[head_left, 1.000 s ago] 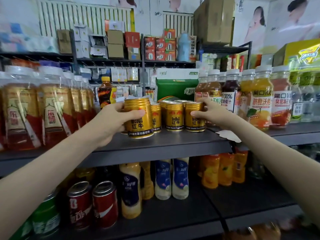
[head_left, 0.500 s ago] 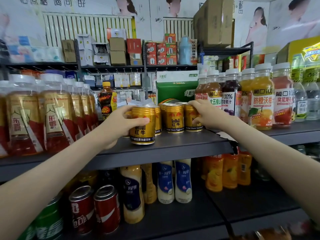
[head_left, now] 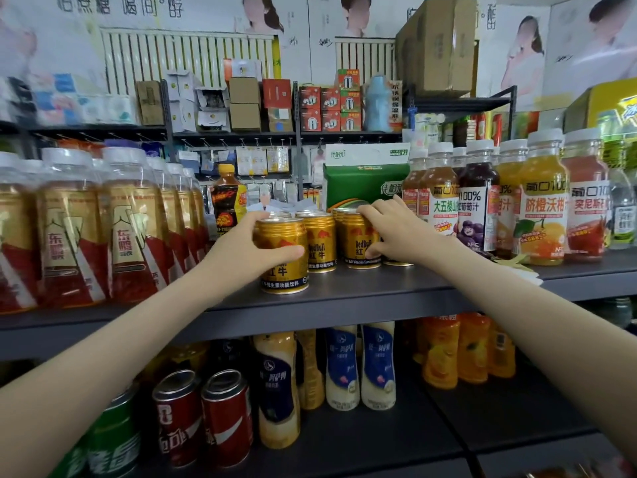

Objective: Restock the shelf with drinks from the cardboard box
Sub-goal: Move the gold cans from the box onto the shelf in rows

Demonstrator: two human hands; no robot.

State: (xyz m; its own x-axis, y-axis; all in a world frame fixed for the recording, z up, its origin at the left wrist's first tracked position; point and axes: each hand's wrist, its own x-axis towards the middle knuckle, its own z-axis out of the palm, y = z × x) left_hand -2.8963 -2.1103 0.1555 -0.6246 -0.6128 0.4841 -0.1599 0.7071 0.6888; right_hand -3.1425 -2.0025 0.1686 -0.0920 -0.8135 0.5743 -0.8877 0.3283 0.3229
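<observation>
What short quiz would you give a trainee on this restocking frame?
1. True or false: the left hand grips the front can.
2. What stands right of the gold cans? A juice bottles; B red cans; C tea bottles.
3. What does the right hand hold?
Key: 1 true; 2 A; 3 the right can, in the row behind the front can.

Bright even indoor light, soft shadows, blurred left edge, wide-angle bending
</observation>
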